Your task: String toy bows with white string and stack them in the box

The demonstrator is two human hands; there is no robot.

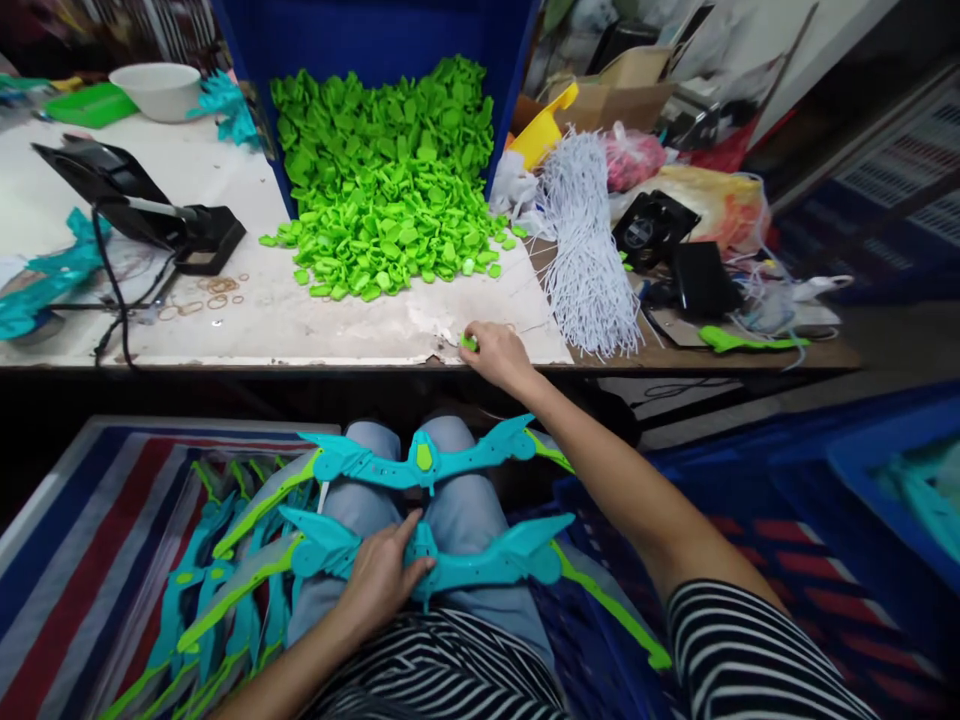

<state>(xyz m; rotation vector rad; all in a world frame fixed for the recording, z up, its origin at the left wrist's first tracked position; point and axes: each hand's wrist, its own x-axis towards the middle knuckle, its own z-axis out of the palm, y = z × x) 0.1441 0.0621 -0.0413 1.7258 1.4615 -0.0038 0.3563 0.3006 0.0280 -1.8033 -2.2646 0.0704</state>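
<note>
Two turquoise toy bows with lime-green limbs lie across my lap. My left hand (379, 580) grips the nearer toy bow (495, 562) left of its middle, thumb and forefinger spread along it. No green piece shows on that bow's centre. The farther toy bow (474, 460) carries a green plastic piece (424, 457) at its centre. At the table's front edge, my right hand (499, 355) is closed in a pinch on a small green plastic piece (468, 342). Beyond it, a large heap of similar green pieces (405, 210) spills from a blue bin (251, 90) onto the table.
Several finished-looking bows (240, 590) stack at my left on a striped sheet (82, 560). A black stand (150, 210) and rubber bands (217, 287) are on the table's left. White strings (589, 250) and a black fan (652, 230) lie right. Blue crates (757, 480) flank my right.
</note>
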